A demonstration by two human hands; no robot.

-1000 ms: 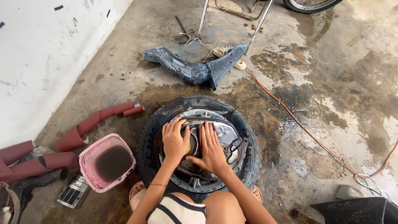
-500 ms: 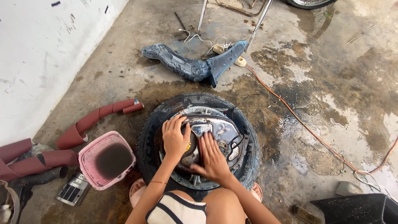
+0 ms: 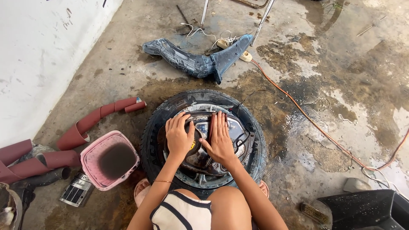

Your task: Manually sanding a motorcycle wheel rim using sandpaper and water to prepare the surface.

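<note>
A stained, wet concrete floor (image 3: 341,110) runs up to a white wall (image 3: 38,64) on the left; a person squats on it, looking down past a bare knee (image 3: 228,204).

The left hand (image 3: 179,137) lies palm down on a dark metal cover (image 3: 204,149), its fingers slightly spread and curled over the upper left edge, pressing rather than pinching; something small and yellow shows just under its palm, too hidden to name. The right hand (image 3: 219,138) lies flat just beside it, fingers straight, close together and pointing away from the body, the thumb angled toward the left hand; neither hand closes round anything. The two hands almost touch at the middle of the cover, the left a little nearer its rim.

The cover sits in the hollow of a black tyre (image 3: 158,127) lying flat on the floor, directly in front of the knees; its longer side seems to run from the near left to the far right; thin black wires (image 3: 243,138) loop off its right side.

Farther out: a pink tub (image 3: 91,159) of dark liquid just left of the tyre; dark red curved strips (image 3: 89,121) beyond it; a grey-blue curved panel (image 3: 194,59) well beyond the tyre; an orange cable (image 3: 306,115) crossing to the right; a black panel (image 3: 366,208) at the near right corner.
</note>
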